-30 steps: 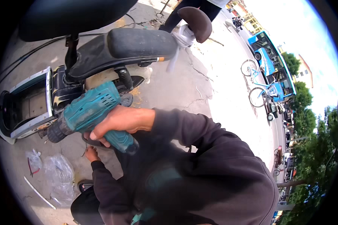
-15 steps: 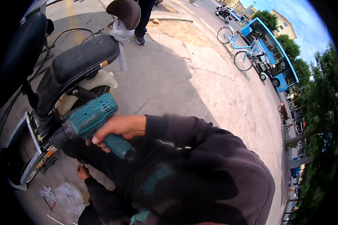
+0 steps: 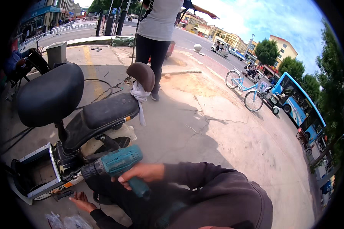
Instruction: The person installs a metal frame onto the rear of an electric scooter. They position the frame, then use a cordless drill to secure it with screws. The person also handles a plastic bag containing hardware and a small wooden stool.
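My right hand (image 3: 145,172) is wrapped round the grip of a teal and black cordless drill (image 3: 123,159). Its chuck points left at the frame of an electric scooter (image 3: 67,181), close beside the seat post; whether a bit touches anything is hard to see. Lower down, my left hand (image 3: 83,203) is turned partly palm up, fingers apart, with its tips at or near a dark foot peg (image 3: 63,194) on the scooter's side. I make out nothing held in it. Above the drill is the scooter's long black seat (image 3: 109,110).
A black rear seat pad (image 3: 51,95) and a brown backrest (image 3: 141,76) tied with white cloth (image 3: 140,97) rise from the scooter. Clear plastic bags (image 3: 74,222) lie on the ground. A person (image 3: 156,38) stands beyond. Farther right are a blue bicycle (image 3: 242,87) and a blue bus (image 3: 300,105).
The view has tilted up, showing more street and the standing person. My left hand has reached out to the foot peg, its fingers unfolding. My right hand still grips the drill.
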Demonstrator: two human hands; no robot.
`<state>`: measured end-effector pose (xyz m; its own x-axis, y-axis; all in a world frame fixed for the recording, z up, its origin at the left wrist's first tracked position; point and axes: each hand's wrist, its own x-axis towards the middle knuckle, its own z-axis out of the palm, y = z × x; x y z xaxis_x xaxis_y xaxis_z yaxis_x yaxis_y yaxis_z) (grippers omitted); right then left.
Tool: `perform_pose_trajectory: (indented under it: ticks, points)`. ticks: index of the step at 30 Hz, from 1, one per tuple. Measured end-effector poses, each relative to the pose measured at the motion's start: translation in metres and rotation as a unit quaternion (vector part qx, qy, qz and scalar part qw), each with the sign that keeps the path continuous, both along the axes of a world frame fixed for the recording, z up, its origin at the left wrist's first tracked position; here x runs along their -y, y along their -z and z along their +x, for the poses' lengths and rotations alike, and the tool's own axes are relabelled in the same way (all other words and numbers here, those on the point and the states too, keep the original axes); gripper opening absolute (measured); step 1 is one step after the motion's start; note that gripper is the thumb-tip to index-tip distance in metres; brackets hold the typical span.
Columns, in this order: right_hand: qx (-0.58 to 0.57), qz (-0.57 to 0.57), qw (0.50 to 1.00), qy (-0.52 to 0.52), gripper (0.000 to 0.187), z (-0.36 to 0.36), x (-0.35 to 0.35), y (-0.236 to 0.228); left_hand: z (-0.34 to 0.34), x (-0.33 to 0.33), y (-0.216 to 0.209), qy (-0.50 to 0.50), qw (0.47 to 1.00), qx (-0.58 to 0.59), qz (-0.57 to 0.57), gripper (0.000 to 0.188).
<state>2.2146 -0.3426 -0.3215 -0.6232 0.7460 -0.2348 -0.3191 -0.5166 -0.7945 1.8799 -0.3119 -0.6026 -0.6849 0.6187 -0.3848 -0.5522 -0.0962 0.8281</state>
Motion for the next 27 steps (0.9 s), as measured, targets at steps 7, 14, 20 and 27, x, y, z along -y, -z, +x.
perform_pose_trajectory:
  ticks: [7, 14, 20, 27]
  points:
    - [0.027, 0.141, 0.99, 0.005, 0.036, -0.018, -0.01, -0.022, 0.04, 0.0, -0.143, 0.176, 0.939, -0.149, 0.254, 0.054]
    - [0.194, 0.685, 0.686, 0.151, 0.035, -0.012, -0.008, -0.028, 0.132, 0.032, -0.206, 0.364, 0.842, -0.132, 0.376, 0.109]
    - [0.346, 0.734, 0.568, 0.137, 0.031, -0.03, 0.004, -0.017, 0.191, 0.064, -0.253, 0.234, 0.853, 0.096, 0.457, 0.096]
    - [0.278, 0.765, 0.568, 0.124, 0.044, -0.049, 0.017, -0.01, 0.164, 0.077, -0.261, 0.225, 0.883, 0.034, 0.411, 0.08]
